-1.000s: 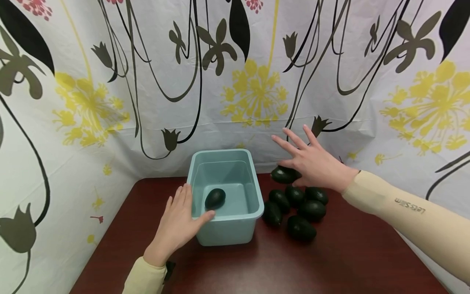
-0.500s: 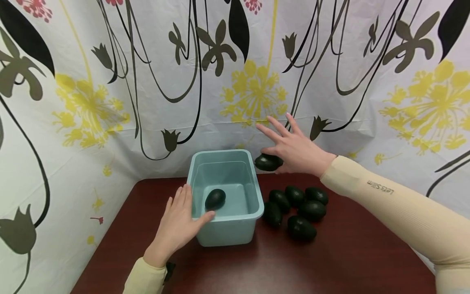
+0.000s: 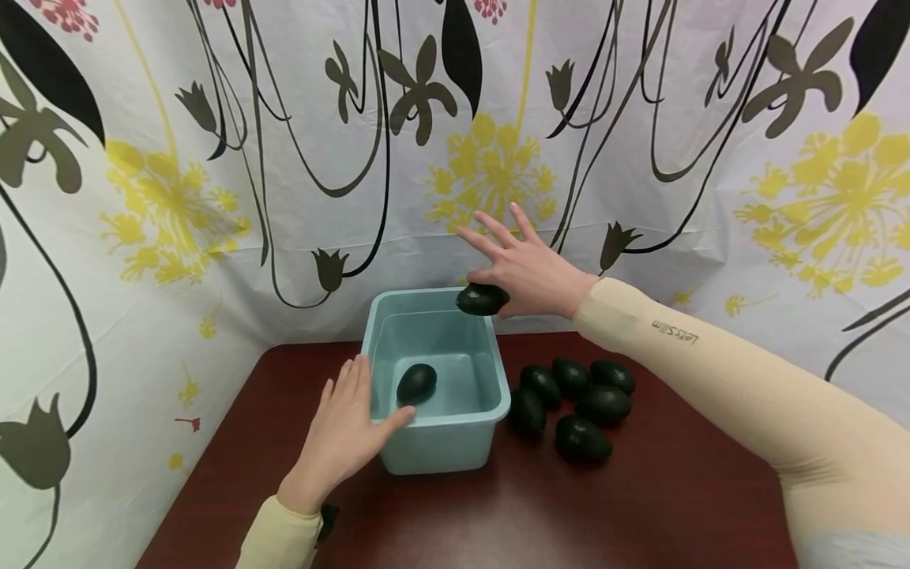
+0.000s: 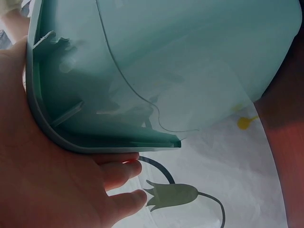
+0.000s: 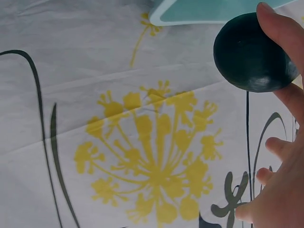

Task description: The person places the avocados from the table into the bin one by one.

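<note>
My right hand [image 3: 533,273] pinches a dark green avocado [image 3: 482,299] between thumb and index finger, its other fingers spread. The held avocado overlaps the back right corner of a light blue plastic bin [image 3: 437,421] in the head view. In the right wrist view the avocado [image 5: 254,53] shows near the bin's rim [image 5: 190,23]. With straight fingers, my left hand [image 3: 341,435] rests along the bin's left rim, thumb over the front left corner. From the left wrist, the hand [image 4: 57,175] lies against the outside of the rim [image 4: 71,148]. Inside the bin lies one avocado [image 3: 416,384].
To the right of the bin, several avocados [image 3: 603,406] lie grouped on the dark red-brown table [image 3: 554,521]. A white cloth [image 3: 320,174] printed with flowers hangs behind the table and along its left side. A small dark object [image 3: 328,521] shows beside the left wrist.
My right hand has carried its avocado up and leftward from above the group to the bin's back right corner. The left hand and the bin have stayed put.
</note>
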`<state>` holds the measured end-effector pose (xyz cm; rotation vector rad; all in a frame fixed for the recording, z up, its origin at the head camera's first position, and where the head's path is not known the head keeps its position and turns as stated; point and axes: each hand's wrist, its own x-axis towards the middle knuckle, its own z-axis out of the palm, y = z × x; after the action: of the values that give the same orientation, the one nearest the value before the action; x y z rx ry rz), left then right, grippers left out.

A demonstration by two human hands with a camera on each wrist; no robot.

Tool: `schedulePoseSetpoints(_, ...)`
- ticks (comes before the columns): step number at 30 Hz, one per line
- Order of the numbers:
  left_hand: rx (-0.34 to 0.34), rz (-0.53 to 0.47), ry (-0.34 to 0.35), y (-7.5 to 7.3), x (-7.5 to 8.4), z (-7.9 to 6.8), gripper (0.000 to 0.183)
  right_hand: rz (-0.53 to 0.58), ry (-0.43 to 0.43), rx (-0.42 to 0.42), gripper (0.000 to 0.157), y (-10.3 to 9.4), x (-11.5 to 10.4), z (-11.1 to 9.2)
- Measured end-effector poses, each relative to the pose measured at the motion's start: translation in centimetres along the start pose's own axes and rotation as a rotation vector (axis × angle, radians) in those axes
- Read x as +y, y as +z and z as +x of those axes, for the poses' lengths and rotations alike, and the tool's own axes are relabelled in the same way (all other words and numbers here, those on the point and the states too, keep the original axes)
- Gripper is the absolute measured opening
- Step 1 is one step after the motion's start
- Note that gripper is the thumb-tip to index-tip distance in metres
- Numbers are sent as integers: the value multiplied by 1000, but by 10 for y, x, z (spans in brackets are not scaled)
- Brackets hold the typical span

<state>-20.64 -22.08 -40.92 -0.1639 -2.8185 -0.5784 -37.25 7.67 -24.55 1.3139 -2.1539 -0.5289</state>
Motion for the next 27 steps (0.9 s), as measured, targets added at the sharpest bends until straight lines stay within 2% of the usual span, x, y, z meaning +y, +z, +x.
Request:
schedulePoseSetpoints(12, 7, -1, 6, 0, 1, 0, 118, -10, -58, -1, 64, -7, -6, 42)
schedulePoseSetpoints(19, 0, -4, -1, 1, 1, 1, 121, 1, -67, -31, 68, -2, -16, 57)
schedulePoseSetpoints(27, -2, -1, -1, 1, 0, 1, 119, 6, -88, -44, 57, 5, -29, 72)
